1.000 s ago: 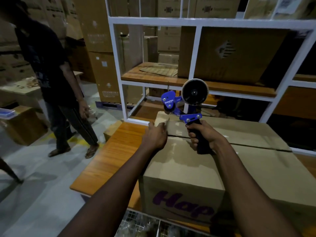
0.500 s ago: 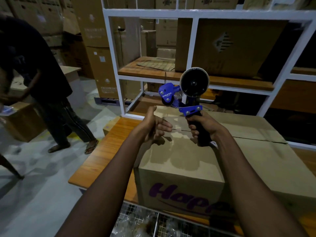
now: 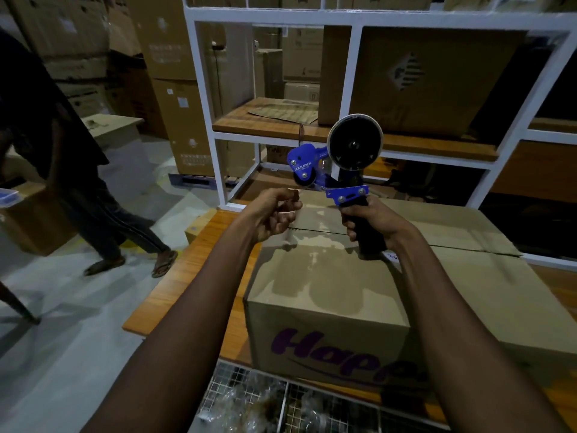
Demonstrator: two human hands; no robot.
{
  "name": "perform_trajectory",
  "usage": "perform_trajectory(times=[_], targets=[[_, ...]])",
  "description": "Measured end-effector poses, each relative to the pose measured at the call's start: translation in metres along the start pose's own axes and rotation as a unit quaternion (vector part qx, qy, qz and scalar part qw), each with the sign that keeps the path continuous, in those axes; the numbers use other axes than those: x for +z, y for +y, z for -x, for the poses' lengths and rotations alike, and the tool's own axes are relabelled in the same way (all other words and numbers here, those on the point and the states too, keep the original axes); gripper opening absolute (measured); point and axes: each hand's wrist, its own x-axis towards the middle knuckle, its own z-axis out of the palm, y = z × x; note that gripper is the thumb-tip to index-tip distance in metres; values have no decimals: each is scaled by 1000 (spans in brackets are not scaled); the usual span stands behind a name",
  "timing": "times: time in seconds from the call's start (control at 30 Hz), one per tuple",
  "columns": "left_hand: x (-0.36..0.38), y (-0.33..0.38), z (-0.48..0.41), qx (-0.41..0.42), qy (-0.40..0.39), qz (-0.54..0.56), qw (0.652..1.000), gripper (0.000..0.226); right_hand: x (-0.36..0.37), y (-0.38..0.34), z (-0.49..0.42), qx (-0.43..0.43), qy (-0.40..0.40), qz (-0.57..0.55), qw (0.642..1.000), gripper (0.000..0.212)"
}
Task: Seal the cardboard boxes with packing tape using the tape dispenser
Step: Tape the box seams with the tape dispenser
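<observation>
Though the light is dim, the right hand plainly wraps its fingers round the black handle of the tape dispenser, held upright over the cardboard box. The left hand hovers beside the dispenser's roller, fingers curled, thumb near forefinger; whether they pinch a clear tape end cannot be told. The box sits on a wooden table, flaps closed, its right end cut off and its purple lettering partly hidden behind the right forearm. At left, a person is half out of view.
</observation>
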Motion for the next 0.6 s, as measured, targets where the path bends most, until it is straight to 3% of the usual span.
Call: perform_trajectory(times=[0.17,0.4,0.6], targets=[[7,0,1,29,69,-77,994,13,-3,3,-1,30,-4,20,999,7],[-1,-5,-13,94,109,-83,986,30,0,6,-9,13,36,31,999,11],[-19,-6,-17,144,89,-196,966,24,-8,0,-7,12,41,124,991,4]])
